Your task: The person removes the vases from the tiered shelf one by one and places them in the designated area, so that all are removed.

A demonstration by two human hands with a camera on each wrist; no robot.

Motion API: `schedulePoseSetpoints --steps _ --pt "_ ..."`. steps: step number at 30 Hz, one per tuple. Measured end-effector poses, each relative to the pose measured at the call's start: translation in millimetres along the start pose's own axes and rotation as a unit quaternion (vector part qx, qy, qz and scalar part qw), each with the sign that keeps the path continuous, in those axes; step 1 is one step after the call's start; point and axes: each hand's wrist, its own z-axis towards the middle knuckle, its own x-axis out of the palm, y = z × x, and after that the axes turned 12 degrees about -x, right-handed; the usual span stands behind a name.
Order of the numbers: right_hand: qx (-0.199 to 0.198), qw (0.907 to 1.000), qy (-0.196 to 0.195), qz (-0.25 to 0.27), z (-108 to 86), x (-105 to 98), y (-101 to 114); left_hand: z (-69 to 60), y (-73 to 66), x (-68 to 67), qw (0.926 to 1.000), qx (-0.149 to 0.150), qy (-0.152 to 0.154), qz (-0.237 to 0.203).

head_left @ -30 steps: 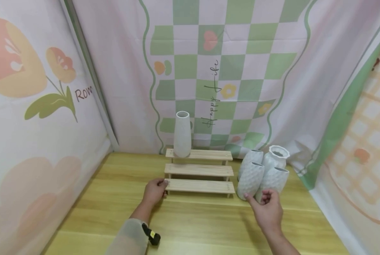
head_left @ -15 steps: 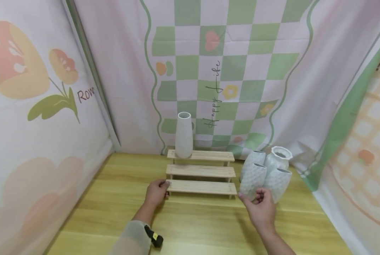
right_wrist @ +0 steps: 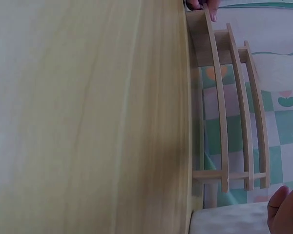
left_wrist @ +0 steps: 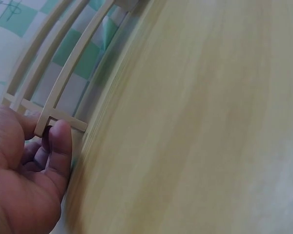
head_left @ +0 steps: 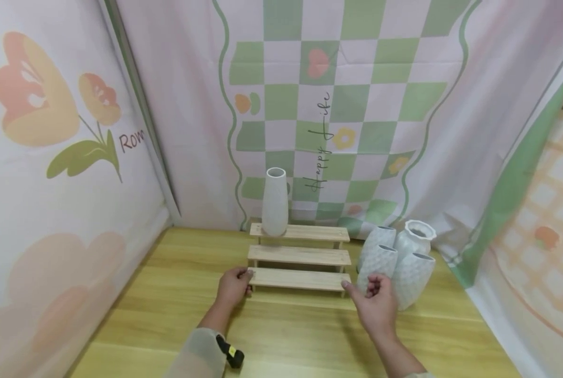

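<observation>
A three-step wooden shelf rack (head_left: 300,280) stands on the table, with one tall white vase (head_left: 275,205) upright on the left of its top step. My left hand (head_left: 234,286) pinches the left end of the lowest step between thumb and fingers; the left wrist view shows the board's end (left_wrist: 40,129) in that grip. Close to the right end of the same step is my right hand (head_left: 378,310), thumb pointing at it and fingers loosely bent, holding nothing. In the right wrist view its thumb (right_wrist: 278,200) is apart from the rack.
Right of the rack several white vases stand grouped: textured ones (head_left: 413,283) with slanted mouths and a ruffled-rim one (head_left: 414,241) behind. The wooden table (head_left: 281,336) extends in front. A patterned curtain (head_left: 338,105) hangs behind the rack.
My right hand has moved left, away from the front of the vases, to near the rack's right end. The left hand keeps its grip. The whole view has shifted slightly.
</observation>
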Motion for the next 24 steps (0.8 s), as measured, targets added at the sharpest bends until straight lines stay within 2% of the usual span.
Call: schedulePoseSetpoints --steps 12,17,24 --pt "0.005 0.9995 0.028 0.017 4.8 23.1 17.6 -2.0 -2.5 1.4 1.0000 -0.006 -0.001 -0.005" --pt "0.010 0.9984 0.039 0.041 5.5 37.2 25.0 -1.6 -2.7 1.3 1.0000 -0.004 0.000 -0.008" --pt "0.000 0.9975 0.048 0.052 9.6 51.3 30.2 -1.9 -2.1 1.2 0.9999 -0.002 0.002 -0.016"
